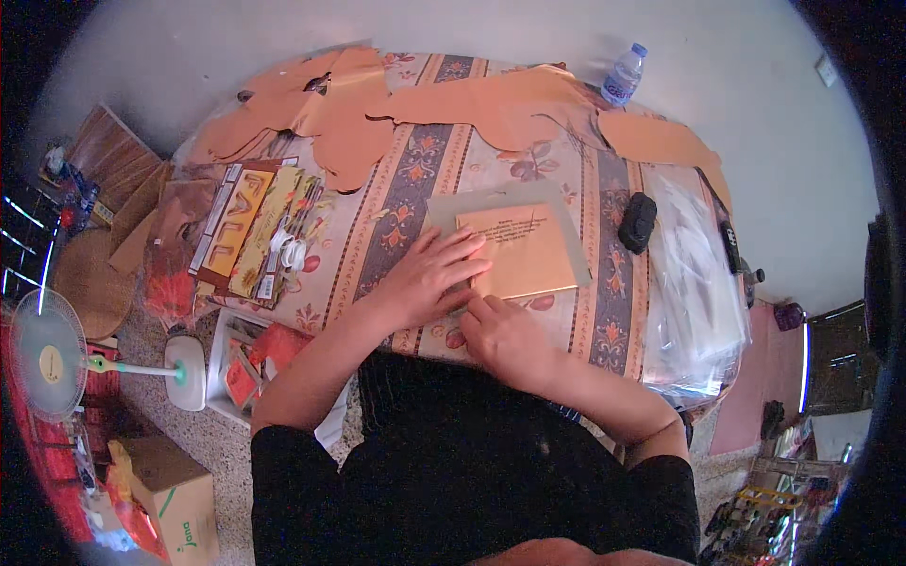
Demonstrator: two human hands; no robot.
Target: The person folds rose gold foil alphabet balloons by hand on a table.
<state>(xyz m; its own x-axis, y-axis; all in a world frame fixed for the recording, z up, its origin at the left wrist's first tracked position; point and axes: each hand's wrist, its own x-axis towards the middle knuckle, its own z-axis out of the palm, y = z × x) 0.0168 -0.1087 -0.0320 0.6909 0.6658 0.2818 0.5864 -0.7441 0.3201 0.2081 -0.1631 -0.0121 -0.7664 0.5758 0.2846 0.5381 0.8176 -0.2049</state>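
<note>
A flat, square orange packet (524,255) with a printed clear wrapper lies on the patterned tablecloth in front of me. Greyish see-through plastic (579,226) shows around its far and right edges. My left hand (429,274) rests flat across the packet's left side, fingers stretched out and slightly apart. At the near left corner, my right hand (505,340) has its fingers curled and pinched together on the wrapper's edge. The fingertips of the right hand are partly hidden, so exactly what lies between them is hard to see.
Orange sheets (349,113) spread along the table's far side, beside a water bottle (625,75). Stacked printed cards (250,231) lie left; a black case (637,223) and clear plastic bags (694,292) lie right. A fan (52,363) and cardboard box (170,500) stand lower left.
</note>
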